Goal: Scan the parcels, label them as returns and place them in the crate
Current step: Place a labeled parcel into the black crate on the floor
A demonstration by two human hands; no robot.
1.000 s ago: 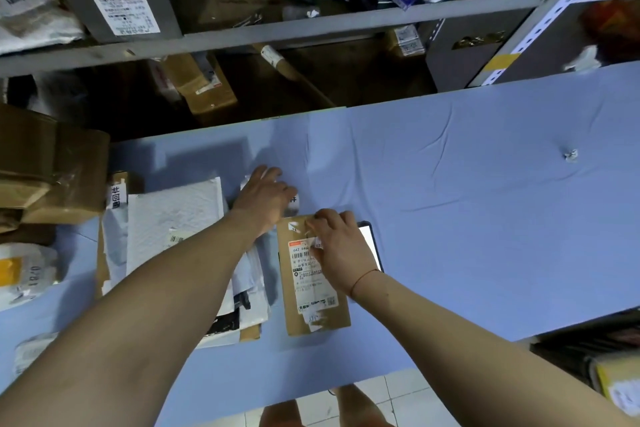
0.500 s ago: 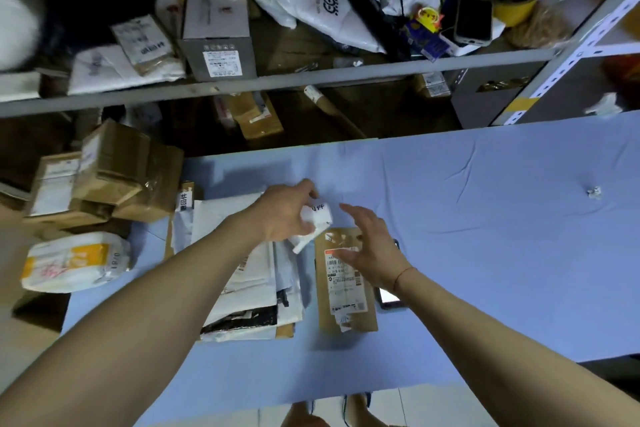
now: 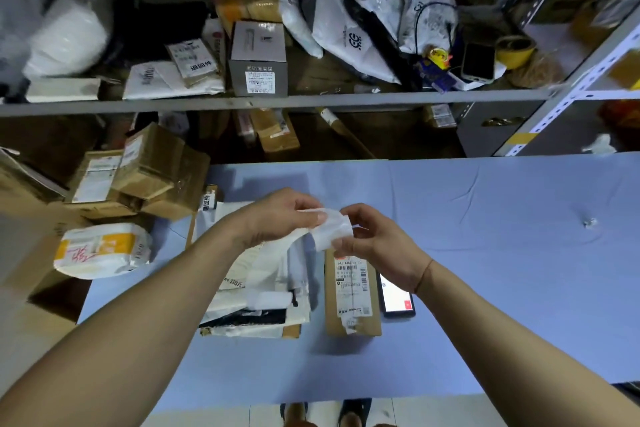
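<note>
Blue table cloth (image 3: 485,288) under my arms. Near me, brown parcel (image 3: 351,295) lies flat on cloth, white address label up. Phone (image 3: 396,295) just right of it, screen lit. Pile of flat mail bags (image 3: 263,302) left of parcel. Above parcel, my left hand (image 3: 277,218) and right hand (image 3: 377,246) both pinch white sticker strip (image 3: 329,227), fingers curled on it. Far left, brown boxes (image 3: 149,173). Far back, grey shelf (image 3: 277,101) full of parcels.
</note>
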